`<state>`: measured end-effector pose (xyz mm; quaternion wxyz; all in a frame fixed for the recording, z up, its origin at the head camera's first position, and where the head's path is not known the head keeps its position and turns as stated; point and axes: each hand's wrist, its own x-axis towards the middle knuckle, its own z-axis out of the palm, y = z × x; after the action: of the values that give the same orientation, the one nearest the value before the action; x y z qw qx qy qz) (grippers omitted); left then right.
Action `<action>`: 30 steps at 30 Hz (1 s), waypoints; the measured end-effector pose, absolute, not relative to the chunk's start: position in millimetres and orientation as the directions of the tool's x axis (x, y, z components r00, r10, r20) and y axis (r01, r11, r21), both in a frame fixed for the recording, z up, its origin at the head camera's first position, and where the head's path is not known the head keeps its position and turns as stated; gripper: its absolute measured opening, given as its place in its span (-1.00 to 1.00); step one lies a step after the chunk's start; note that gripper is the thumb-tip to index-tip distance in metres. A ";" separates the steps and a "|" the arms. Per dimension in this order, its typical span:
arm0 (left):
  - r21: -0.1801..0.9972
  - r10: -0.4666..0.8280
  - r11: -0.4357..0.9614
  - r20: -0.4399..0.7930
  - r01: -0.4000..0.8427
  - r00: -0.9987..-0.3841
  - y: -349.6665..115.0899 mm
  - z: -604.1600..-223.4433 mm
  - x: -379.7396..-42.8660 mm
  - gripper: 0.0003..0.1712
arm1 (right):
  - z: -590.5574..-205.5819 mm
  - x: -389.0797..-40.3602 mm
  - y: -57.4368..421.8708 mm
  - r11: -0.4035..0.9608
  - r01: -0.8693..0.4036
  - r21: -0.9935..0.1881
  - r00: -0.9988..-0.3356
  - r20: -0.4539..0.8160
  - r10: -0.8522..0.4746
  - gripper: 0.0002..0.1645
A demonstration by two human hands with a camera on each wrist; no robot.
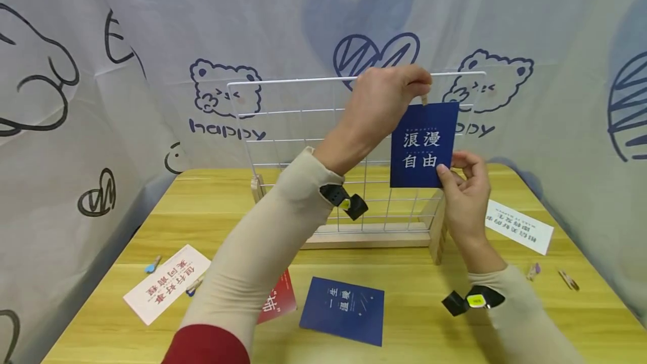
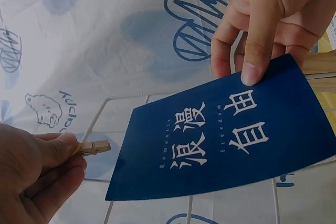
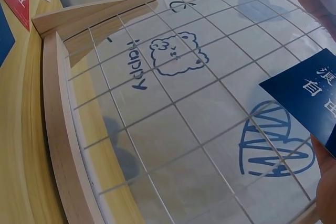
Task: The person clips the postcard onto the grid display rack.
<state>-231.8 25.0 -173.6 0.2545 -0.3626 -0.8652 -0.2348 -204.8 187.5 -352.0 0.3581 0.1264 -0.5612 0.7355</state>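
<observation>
My left hand (image 1: 381, 100) pinches a small wooden clothespin (image 2: 94, 148) by its end, high at the wire grid rack (image 1: 303, 111). The pin's jaws point toward the top edge of a dark blue card (image 1: 422, 145) with white Chinese characters, a narrow gap between them in the left wrist view. My right hand (image 1: 467, 195) grips that card near its lower right corner, thumb on the printed face and fingers behind. Upright in front of the grid's right part, the card overlaps its wires. Only parts of both hands show at the right wrist view's edge.
On the wooden table (image 1: 404, 296) lie another blue card (image 1: 343, 310), a red card (image 1: 278, 299) partly behind my left sleeve, a pink card (image 1: 167, 284) and a white card (image 1: 520, 226). Loose clothespins (image 1: 568, 280) lie at both sides. Wooden feet (image 1: 437, 235) support the rack; a printed curtain hangs behind.
</observation>
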 end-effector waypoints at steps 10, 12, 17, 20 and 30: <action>0.114 0.522 0.685 0.611 0.719 -0.595 35.1 -178.1 -232.9 -0.70 | -356.1 -206.0 183.0 -0.127 -0.664 -0.737 -0.711 0.570 0.411 -0.66; 0.114 0.519 0.693 0.608 0.712 -0.602 37.2 -178.5 -233.2 -0.70 | -356.1 -206.5 182.8 -0.133 -0.666 -0.734 -0.711 0.570 0.413 -0.67; 0.128 0.504 0.713 0.590 0.690 -0.631 42.1 -179.8 -234.4 -0.70 | -355.6 -208.7 181.9 -0.138 -0.674 -0.726 -0.702 0.570 0.427 -0.68; 0.144 0.495 0.719 0.580 0.680 -0.647 44.6 -180.7 -235.0 -0.69 | -355.3 -210.5 181.6 -0.118 -0.674 -0.729 -0.692 0.567 0.447 -0.68; 0.111 0.504 0.734 0.573 0.670 -0.647 51.7 -182.9 -236.5 -0.68 | -355.0 -215.7 182.7 -0.009 -0.648 -0.761 -0.665 0.560 0.494 -0.68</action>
<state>-236.5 51.7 -182.9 0.2622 -0.3285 -0.8935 -0.1583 -215.7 182.7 -355.0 0.4040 0.0668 -0.5764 0.7072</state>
